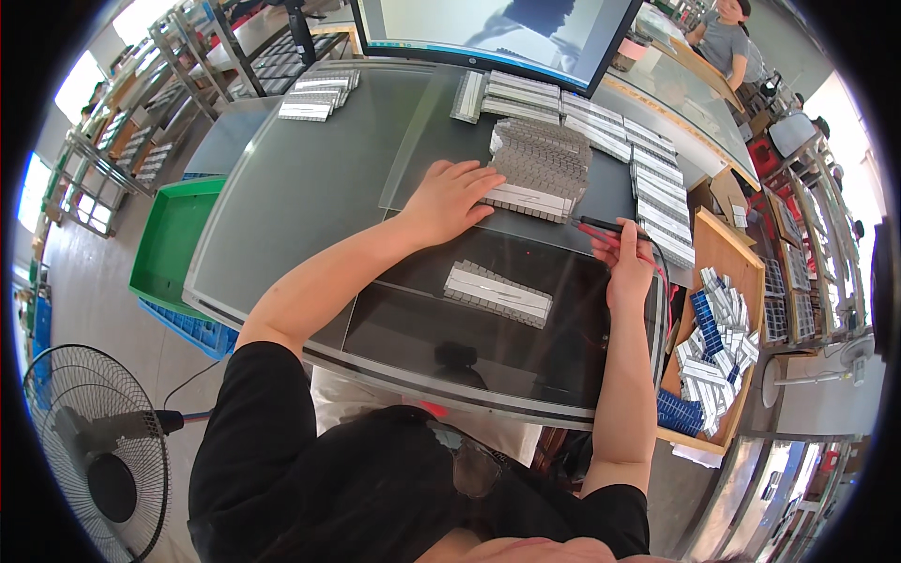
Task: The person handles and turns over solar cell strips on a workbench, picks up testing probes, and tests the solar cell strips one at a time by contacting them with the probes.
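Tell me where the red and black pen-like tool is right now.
In the head view, the pen-like tool is in the right hand, at the right side of the glass-topped table, just right of the grey stack of strips under the left hand.

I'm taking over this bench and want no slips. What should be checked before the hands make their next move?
1. Left hand on the grey stack: ok, fingertips rest on its near edge.
2. Right hand gripping the black and red probes: ok.
3. Probe tips touching a piece: cannot tell.
4. Single strip lying free on the glass table: ok.
5. Wooden tray beside the right hand: ok.
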Available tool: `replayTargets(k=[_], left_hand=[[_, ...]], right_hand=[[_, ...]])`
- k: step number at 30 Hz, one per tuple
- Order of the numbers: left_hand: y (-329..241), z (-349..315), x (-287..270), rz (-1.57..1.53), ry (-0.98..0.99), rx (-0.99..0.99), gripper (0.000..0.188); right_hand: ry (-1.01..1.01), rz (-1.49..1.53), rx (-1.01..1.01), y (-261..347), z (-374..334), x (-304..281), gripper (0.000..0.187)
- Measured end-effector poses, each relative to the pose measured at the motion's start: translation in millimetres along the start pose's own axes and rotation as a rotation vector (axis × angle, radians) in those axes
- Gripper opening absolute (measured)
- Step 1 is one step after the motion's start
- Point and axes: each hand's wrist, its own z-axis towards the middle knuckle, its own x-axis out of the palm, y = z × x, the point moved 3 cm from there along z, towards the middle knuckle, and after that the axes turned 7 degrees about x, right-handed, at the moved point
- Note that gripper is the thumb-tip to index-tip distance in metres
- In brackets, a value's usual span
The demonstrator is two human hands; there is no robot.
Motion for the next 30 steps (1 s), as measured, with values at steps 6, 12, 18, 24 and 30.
replayTargets(k=[6, 12, 18, 24, 30], left_hand=[[-7.6, -12.2, -10.2, 0.002, -0.031, -0.012, 0.05], [-17.9, -13.9, -11.2, 0.055, -0.062, -0.039, 0.054], [-23.5, -17.8, -14.4, 0.083, -0.063, -0.012, 0.055], [-24.6, -22.9, -22.4, -0.095, -0.055, 0.012, 0.051], [-31.8, -19.2, -18.0, -0.088, -0.078, 0.002, 0.049]], right_hand=[[0.007, -0.043, -0.079, 1.6, -2.1, 2.4, 0.034], [0.001, -0.043, -0.068, 0.5, -0.6, 2.0, 0.033], [-0.007, -0.042, -0.056, 3.6, -1.3, 2.2, 0.034], [-0.024, -0.039, -0.039, 1.3, -1.4, 1.0, 0.033], [0.0, 0.059, -0.03, 11.5, -9.1, -0.3, 0.032]])
